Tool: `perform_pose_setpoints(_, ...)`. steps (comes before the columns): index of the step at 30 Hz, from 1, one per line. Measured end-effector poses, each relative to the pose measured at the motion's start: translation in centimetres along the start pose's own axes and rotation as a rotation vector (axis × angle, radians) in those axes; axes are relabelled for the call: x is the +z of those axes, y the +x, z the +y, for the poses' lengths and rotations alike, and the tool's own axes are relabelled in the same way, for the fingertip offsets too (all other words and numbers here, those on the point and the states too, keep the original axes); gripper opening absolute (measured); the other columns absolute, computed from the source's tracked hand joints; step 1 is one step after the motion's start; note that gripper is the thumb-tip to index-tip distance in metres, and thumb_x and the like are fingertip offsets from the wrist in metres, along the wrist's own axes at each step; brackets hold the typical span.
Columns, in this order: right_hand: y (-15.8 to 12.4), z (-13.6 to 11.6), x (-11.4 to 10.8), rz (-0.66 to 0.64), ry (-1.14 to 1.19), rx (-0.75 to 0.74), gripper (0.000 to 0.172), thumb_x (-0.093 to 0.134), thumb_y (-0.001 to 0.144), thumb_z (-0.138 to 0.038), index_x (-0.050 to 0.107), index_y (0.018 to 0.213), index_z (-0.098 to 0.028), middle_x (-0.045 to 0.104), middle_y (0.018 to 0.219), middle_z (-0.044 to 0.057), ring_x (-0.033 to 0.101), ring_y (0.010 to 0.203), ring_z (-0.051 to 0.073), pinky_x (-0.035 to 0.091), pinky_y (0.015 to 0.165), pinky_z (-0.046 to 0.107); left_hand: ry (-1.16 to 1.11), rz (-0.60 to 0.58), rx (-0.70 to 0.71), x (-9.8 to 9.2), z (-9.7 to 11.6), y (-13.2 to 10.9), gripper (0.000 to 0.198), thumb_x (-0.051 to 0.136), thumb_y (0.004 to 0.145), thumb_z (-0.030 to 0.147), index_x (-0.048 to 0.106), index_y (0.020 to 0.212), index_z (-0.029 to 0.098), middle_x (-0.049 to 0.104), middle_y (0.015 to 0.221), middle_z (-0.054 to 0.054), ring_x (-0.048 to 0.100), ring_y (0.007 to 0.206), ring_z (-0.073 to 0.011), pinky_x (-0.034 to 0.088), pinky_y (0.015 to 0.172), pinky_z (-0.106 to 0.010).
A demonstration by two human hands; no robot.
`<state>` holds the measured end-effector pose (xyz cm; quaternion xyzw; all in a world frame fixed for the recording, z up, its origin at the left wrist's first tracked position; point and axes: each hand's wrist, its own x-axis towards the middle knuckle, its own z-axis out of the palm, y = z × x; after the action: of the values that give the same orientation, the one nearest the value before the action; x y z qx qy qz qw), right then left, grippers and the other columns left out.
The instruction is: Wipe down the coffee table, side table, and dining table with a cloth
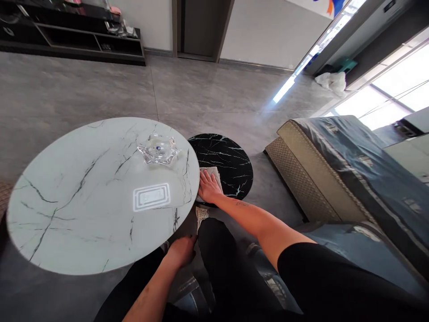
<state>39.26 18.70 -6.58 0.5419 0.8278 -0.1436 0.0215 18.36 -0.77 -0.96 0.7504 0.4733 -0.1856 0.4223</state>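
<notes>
My right hand [209, 187] presses on a light grey cloth [214, 171] on the low round black table [231, 156], near the white table's edge. Its fingers point away from me over the cloth, and part of the cloth shows beyond them. My left hand [182, 252] is down by my legs, below the front edge of the oval white table [77, 232]. Its fingers are curled, and whatever they may hold is hidden. A clear glass dish [159, 150] with a wavy, pointed rim sits on the white table, away from both hands.
The white tabletop partly overlaps the black one. To the right stands a sofa [298, 170] with a dark, shiny top. A low dark cabinet [90, 40] stands along the far wall, left of a door [197, 29]. My shoe [202, 213] is under the table edge.
</notes>
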Motion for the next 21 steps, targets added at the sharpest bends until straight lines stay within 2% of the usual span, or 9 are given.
perform_pose_setpoints(8,-3.5,-0.2,1.2,0.035,0.023,-0.159,0.081,0.053,0.109,-0.058,0.035,0.178,-0.02,0.026,0.186,0.017,0.012,0.175,0.044,0.015,0.139,0.073,0.001,0.005,0.024,0.9,-1.2,1.8,0.056,0.066,0.091,0.021,0.067,0.147,0.016,0.075,0.142,-0.018,0.075,0.13,-0.0345,0.059,0.107,-0.04)
perform_pose_setpoints(13,-5.4,1.3,1.5,0.006,-0.008,-0.337,0.084,0.062,0.106,-0.059,0.038,0.177,-0.019,0.03,0.185,0.017,0.015,0.174,0.043,0.014,0.14,0.07,0.002,-0.019,-0.006,1.1,-2.0,2.4,0.06,0.064,0.094,0.022,0.062,0.153,0.017,0.072,0.15,-0.019,0.07,0.139,-0.0318,0.055,0.114,-0.039)
perform_pose_setpoints(17,-8.3,5.6,1.4,-0.021,-0.007,-0.438,0.086,0.067,0.105,-0.053,0.032,0.179,-0.028,0.029,0.186,0.01,0.018,0.175,0.037,0.015,0.141,0.067,0.005,-0.036,-0.027,1.2,-2.4,2.5,0.056,0.063,0.094,0.022,0.064,0.15,0.016,0.072,0.148,-0.019,0.07,0.138,-0.0312,0.054,0.115,-0.038)
perform_pose_setpoints(21,-12.3,13.2,1.0,-0.062,0.004,-0.346,0.084,0.074,0.1,-0.053,0.04,0.175,-0.036,0.035,0.184,0.006,0.023,0.174,0.035,0.015,0.142,0.065,0.017,-0.054,-0.042,1.5,-2.7,2.8,0.058,0.062,0.094,0.021,0.063,0.153,0.016,0.07,0.152,-0.019,0.067,0.143,-0.0308,0.051,0.119,-0.038)
